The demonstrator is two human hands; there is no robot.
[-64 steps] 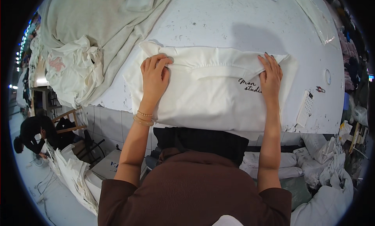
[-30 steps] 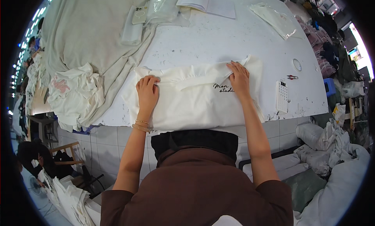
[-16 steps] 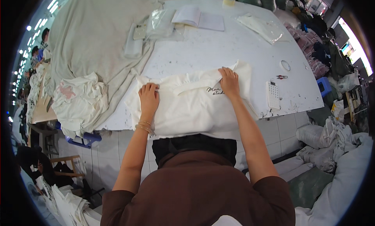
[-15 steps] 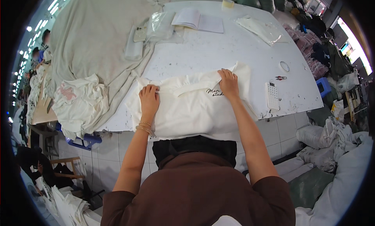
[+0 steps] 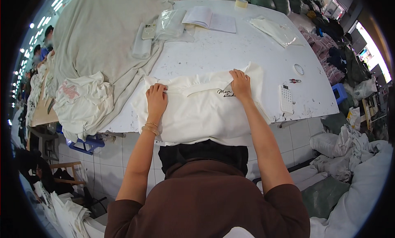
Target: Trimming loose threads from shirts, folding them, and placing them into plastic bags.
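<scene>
A white shirt [image 5: 197, 118] with dark script lettering on its front lies on the near edge of the table, its lower part reaching my waist. My left hand [image 5: 157, 100] presses onto its left side, fingers curled on the cloth beside the collar-like band [image 5: 205, 89]. On the opposite side, my right hand [image 5: 240, 83] grips the cloth near the far edge and partly covers the lettering. Both thumbs point inward. The cloth under my fingers is hidden.
Left of the shirt lie a crumpled white garment [image 5: 84, 102] and a large beige cloth [image 5: 103, 36]. A calculator [image 5: 286, 99], small thread snips [image 5: 295, 80], a tape roll [image 5: 299, 69], an open notebook [image 5: 210, 20] and a bagged garment [image 5: 273, 30] rest on the white table [image 5: 205, 52].
Both hands keep their places on the shirt, with only a very slight shift. The cloth between them looks a little smoother. The whole view has tilted slightly.
</scene>
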